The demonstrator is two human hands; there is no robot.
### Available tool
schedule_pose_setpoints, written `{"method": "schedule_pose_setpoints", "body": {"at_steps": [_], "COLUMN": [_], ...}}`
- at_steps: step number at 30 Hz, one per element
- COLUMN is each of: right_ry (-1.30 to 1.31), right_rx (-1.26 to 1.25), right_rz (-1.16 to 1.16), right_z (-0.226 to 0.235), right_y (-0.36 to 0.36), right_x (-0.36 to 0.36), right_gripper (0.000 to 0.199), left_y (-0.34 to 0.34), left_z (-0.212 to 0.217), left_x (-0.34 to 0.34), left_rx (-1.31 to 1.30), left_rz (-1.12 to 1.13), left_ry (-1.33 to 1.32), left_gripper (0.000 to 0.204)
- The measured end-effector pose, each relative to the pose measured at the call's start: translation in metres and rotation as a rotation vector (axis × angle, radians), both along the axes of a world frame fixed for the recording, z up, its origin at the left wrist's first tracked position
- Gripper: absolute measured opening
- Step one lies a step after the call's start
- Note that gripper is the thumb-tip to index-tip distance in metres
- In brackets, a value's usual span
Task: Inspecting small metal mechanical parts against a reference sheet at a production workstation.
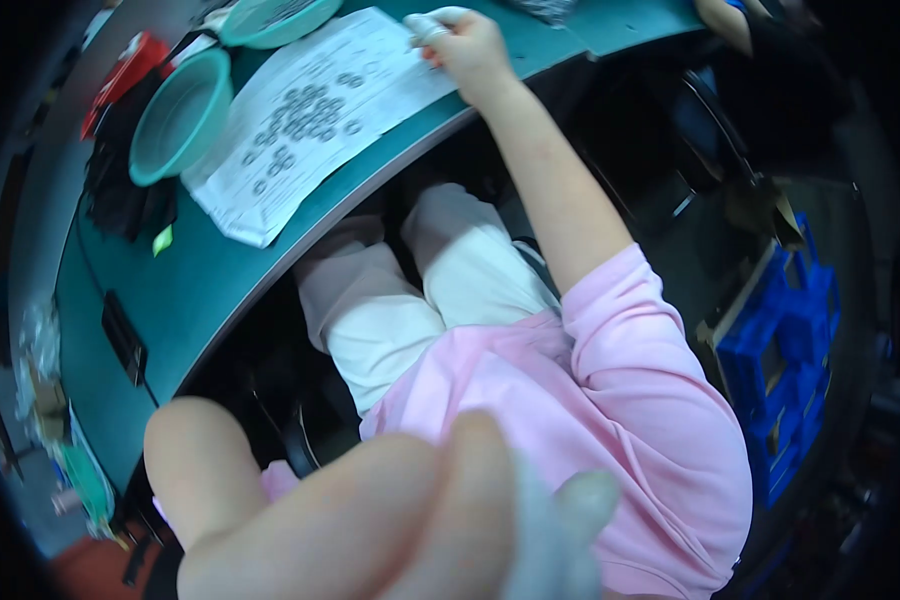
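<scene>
My right hand [460, 50] is at the far right edge of a white printed sheet [390, 60] on the green table. Its fingers, with white coverings on the tips, are bent and pressed together. What they hold, if anything, cannot be made out. Many small dark ring-shaped parts [305, 112] lie on the sheet, mostly clustered in the middle, a few apart. My left hand [470, 510] is raised very close in front, large and blurred, away from the table. White covering shows on it too, but its fingers are too smeared to read.
A mint-green bowl [182, 120] stands at the sheet's left, with another green bowl [275, 22] holding dark parts behind it. Black cloth [120, 180] and a red item [135, 70] lie farther left. A blue plastic crate [780, 350] stands at right; another person's arm [725, 22] shows top right.
</scene>
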State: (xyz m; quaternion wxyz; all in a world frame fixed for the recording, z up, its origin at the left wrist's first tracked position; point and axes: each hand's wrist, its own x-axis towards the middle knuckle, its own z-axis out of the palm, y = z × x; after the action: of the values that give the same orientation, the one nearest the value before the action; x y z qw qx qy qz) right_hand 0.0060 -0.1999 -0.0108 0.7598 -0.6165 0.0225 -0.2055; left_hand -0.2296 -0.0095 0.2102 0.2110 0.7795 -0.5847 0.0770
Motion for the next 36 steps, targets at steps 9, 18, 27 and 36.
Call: {"method": "schedule_pose_setpoints", "body": {"at_steps": [9,18,27,36], "right_ry": [0.025,-0.005,0.047,0.032], "right_rx": [-0.105,-0.187,-0.093,-0.083], "right_rz": [-0.019,0.015,0.053,0.074], "right_z": [0.000,0.007,0.009,0.007], "right_y": [-0.016,-0.008,-0.008,-0.009], "right_x": [-0.009,-0.015,-0.017,-0.016], "right_gripper": [0.016,0.023,0.018,0.014], "left_y": [0.011,0.043,0.024,0.022], "left_z": [-0.023,-0.071,-0.124,-0.138], "left_x": [0.013,0.072,0.141,0.160], "left_rx": [-0.069,0.136,-0.075,-0.104], "left_rz": [-0.103,0.033,0.380,0.401], "left_ry": [0.039,-0.097,0.029,0.075], "left_gripper": [0.012,0.031,0.026,0.029]}}
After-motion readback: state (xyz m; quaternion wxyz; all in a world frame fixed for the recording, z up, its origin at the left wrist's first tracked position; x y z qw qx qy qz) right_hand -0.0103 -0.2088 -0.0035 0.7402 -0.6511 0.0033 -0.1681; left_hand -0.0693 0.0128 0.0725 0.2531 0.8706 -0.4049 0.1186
